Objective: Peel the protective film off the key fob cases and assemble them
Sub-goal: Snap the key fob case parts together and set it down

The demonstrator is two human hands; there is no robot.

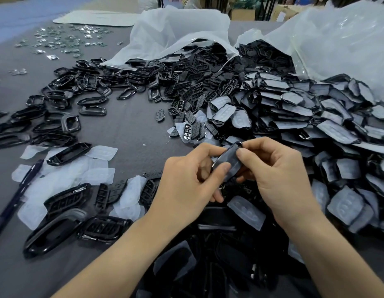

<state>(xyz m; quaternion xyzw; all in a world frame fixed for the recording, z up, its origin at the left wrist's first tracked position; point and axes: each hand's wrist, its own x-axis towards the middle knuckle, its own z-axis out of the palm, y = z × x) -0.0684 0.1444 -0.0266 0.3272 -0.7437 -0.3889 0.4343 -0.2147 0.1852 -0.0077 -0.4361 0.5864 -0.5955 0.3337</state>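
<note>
- Plainly, no brand or label can be read; the marks on the black button pads [188,118] are too small to tell
- left hand [186,181] pinches the lower end of a dark key fob case [226,161] between thumb and curled fingers; right hand [279,175] pinches its upper part with thumb and forefinger; the case is tilted, held in the air between both hands, above black parts at the near edge of the grey table [126,130]
- just right of the hands, a big heap of film-covered cases [315,117] spills from a clear plastic bag [337,39]; a white bag [176,29] behind spills black parts
- loose black frames [64,100] lie to the left; peeled films [64,179] lie nearer, with a dark pen [21,190] beside them; one film piece [247,211] lies near the right wrist
- small clear bits [57,41] and a pale sheet [94,17] sit at the far left; cardboard boxes [242,14] stand behind
</note>
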